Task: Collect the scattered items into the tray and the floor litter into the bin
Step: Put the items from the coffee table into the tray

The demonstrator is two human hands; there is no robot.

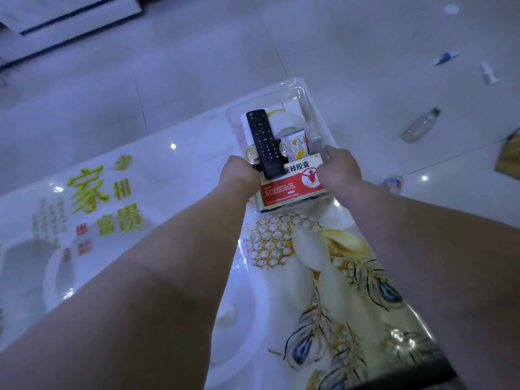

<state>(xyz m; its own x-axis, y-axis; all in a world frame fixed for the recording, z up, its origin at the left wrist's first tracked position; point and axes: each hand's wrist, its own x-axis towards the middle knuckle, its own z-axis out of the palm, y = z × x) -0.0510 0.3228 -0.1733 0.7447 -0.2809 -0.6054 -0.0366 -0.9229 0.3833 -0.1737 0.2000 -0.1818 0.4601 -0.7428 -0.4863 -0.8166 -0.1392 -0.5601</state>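
Note:
A clear plastic tray sits at the far corner of the glossy printed table. Inside lie a black remote control, a red and white medicine box, a small orange packet and two gold round items. My left hand grips the tray's left side and my right hand grips its right side. On the floor lie an empty clear bottle, a blue and white tube, a small white bottle and a crumpled wrapper.
A white cap-like scrap lies on the tiled floor at the far right. A yellowish object shows at the right edge. White furniture with a dark edge stands at the top left. No bin is in view.

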